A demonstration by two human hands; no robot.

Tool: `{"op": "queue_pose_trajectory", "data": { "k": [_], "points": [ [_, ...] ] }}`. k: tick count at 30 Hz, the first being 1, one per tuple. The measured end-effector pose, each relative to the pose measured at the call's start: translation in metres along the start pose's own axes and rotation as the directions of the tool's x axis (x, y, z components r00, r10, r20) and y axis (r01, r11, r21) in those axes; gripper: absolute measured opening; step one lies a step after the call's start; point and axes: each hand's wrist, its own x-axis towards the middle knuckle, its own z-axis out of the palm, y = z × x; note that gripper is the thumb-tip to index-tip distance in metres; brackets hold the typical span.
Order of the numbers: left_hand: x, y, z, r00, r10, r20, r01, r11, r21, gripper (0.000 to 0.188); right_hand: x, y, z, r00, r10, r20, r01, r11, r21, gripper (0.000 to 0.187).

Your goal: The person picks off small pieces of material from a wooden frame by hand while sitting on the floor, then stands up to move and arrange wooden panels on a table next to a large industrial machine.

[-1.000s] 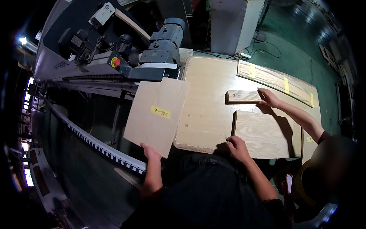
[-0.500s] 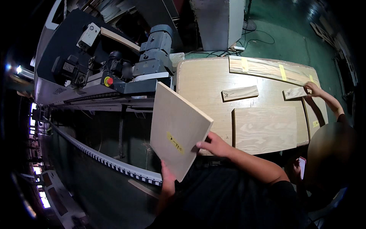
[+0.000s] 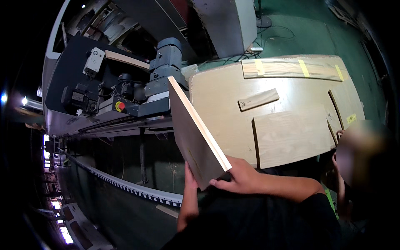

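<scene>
A pale rectangular wooden board point(image 3: 193, 141) stands tilted in front of me, its long light edge turned up toward me. My right hand point(image 3: 237, 177) grips its near right corner, thumb on the face and fingers behind. At the lower left side, my left hand point(image 3: 190, 177) holds the same board, its fingers partly hidden behind it. Beyond the board's far end is a machine with a grey motor point(image 3: 166, 58) and a red stop button point(image 3: 120, 106). To the right of the board lies a wooden table point(image 3: 221, 85).
On the table rest a large wooden panel point(image 3: 296, 137), a short wooden block point(image 3: 259, 100), a long plank with yellow tape strips point(image 3: 287, 70) and another board point(image 3: 348, 108). A co-worker point(image 3: 360, 154) is at the table's right end. A toothed rail point(image 3: 125, 183) runs low on the left.
The board has turned so its edge faces me more and its face is seen at a slant. The co-worker's hand has drawn back from the far right, and the small block there has moved nearer.
</scene>
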Motion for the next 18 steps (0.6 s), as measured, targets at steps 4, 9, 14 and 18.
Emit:
{"op": "queue_pose_trajectory", "data": {
  "k": [4,9,14,18],
  "points": [
    [0.019,-0.003,0.014,0.997,-0.075,0.013,0.075,0.997,-0.001,0.072,-0.002,-0.006,-0.010,0.999,0.002,-0.044,-0.002,1.000,0.014,0.054],
    [0.029,-0.006,0.039,0.996,-0.084,0.007,0.083,0.992,0.090,0.073,-0.013,-0.006,-0.023,0.993,-0.005,-0.116,0.003,1.000,-0.014,0.056],
    [0.031,0.002,0.047,0.993,-0.057,0.101,0.046,0.993,0.109,0.074,-0.022,0.017,-0.033,0.981,0.145,-0.130,-0.121,0.977,0.178,0.058],
    [0.043,0.003,0.043,0.998,-0.031,0.046,0.026,0.994,0.102,0.068,-0.040,0.062,-0.035,0.837,0.429,-0.339,-0.144,0.771,0.620,0.053]
  ]
}}
